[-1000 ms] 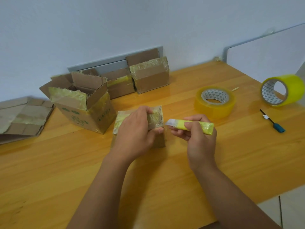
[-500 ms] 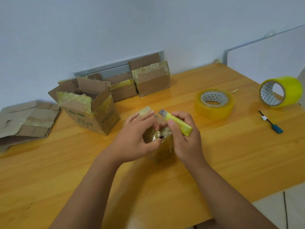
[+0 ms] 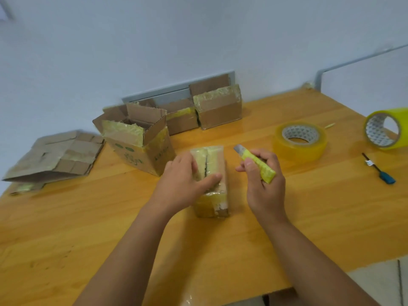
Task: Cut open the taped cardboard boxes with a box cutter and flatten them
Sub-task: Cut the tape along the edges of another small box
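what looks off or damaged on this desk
Nothing alarming. The small box under the left hand has its taped top slit along the seam, as expected. One yellow tape roll near the right edge stands on its side and might roll.

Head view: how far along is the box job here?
Done: flattened cardboard lies at the left; the big box beside it stands cut open, not flattened. In hand: the left hand holds the small box, its top tape slit, while the right hand holds the box cutter clear of it. Left: the taped back box and its taped neighbour.
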The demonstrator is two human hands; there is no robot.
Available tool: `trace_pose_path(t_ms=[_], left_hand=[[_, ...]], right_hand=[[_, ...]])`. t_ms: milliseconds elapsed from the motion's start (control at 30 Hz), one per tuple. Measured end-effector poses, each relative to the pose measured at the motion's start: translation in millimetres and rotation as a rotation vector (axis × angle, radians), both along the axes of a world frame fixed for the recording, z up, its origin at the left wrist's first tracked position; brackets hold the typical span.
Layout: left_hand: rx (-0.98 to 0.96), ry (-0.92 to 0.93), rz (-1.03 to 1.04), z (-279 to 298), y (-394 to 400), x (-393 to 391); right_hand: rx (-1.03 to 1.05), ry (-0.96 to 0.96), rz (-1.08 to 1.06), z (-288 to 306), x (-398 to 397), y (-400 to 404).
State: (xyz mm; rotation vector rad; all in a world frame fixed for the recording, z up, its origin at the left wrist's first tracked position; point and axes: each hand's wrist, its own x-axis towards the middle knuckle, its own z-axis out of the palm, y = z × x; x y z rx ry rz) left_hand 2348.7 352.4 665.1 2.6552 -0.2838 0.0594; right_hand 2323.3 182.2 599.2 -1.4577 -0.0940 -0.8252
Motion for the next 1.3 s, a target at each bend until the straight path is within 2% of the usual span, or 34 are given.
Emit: trace_pose_path(t_ms=[167,300,433,600,833,1100,1200,1300], left_hand=[[0.023,0.176,-0.161,13.6,12.1,13.0],[0.155,0.234,-0.262,24.5,22.7,18.9],[0.124,0.129,-0.243,15.8,15.7,15.6],[-0.007,-0.053,-0.164,0.0,6.7,7.2],[0.017,0.035,-0.36,5.4,23.9,17.4],[0.112,-0.152,-0.304,5.6,13.3,14.7],[0.056,-0.179,-0.28,2.7,13.5,11.2],[-0.008,-0.183,-0.244,-2.8,13.6,8.5]], right_hand=[[0.072,0.028,-0.014,0.5,0.3,-0.4],[0.118,0.03,0.008,3.1,-0.8,-0.3],[0.149,0.097,0.171,3.9,-0.8,2.3],[0.14,0.183,0.341,4.7,-5.1,8.3],[0.217,0.252,0.429,10.7,-7.2,6.2],[0.338,0.252,0.454,15.3,-5.9,-1.8],[0.39,0.239,0.502,16.9,-4.9,-5.0],[0.348,0.229,0.544,16.4,-4.4,-6.4]])
